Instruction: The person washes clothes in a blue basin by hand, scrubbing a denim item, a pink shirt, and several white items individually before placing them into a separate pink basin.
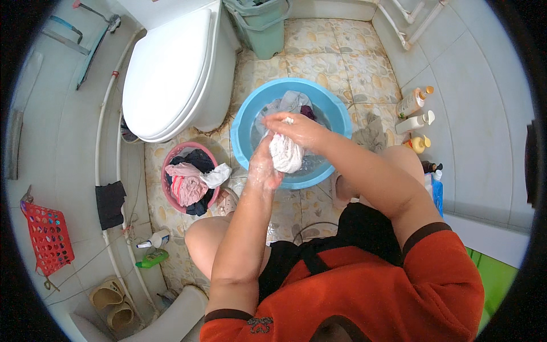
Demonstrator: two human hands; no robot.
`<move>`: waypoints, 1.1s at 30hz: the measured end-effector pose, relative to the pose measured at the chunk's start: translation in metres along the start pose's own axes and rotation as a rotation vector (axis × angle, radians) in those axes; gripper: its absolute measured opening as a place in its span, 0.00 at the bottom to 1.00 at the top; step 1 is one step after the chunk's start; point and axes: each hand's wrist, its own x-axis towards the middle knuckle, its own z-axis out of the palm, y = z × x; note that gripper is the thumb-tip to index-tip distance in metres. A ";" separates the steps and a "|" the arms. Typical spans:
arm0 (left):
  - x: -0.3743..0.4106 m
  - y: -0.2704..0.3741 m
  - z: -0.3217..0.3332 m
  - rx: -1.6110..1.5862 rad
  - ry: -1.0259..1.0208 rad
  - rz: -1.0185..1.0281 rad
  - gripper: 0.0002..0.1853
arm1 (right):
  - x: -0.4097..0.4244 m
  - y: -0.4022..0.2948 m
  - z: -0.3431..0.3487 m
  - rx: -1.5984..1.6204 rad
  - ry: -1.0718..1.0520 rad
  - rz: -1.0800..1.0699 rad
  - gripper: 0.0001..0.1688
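Observation:
Both of my hands are on a bunched white cloth (286, 153), held above a round blue plastic basin (344, 117). My left hand (262, 164) is wet and grips the cloth from its left side and below. Over the cloth's top lies my right hand (299, 131), its fingers pointing left. Water stands in the basin, where a pale grey garment (295, 101) and a dark purple piece of cloth (307, 112) lie soaking. How the fingertips close behind the cloth is partly hidden.
A pink basket (166, 188) of clothes stands to the left, near a white toilet (169, 77). Behind the basin is a green bin (267, 42). A grey cloth (371, 134) lies on the floor at right, by several pump bottles (412, 124) along the wall.

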 end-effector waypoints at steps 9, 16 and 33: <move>-0.020 0.010 0.015 -0.137 -0.021 -0.007 0.25 | -0.031 -0.032 0.013 -0.917 0.057 -0.827 0.21; -0.015 -0.006 0.028 0.110 0.411 0.471 0.18 | -0.023 -0.007 0.034 -0.272 0.217 -0.267 0.15; 0.004 -0.001 0.009 0.640 0.285 0.628 0.13 | -0.004 0.011 0.018 0.718 0.118 0.211 0.18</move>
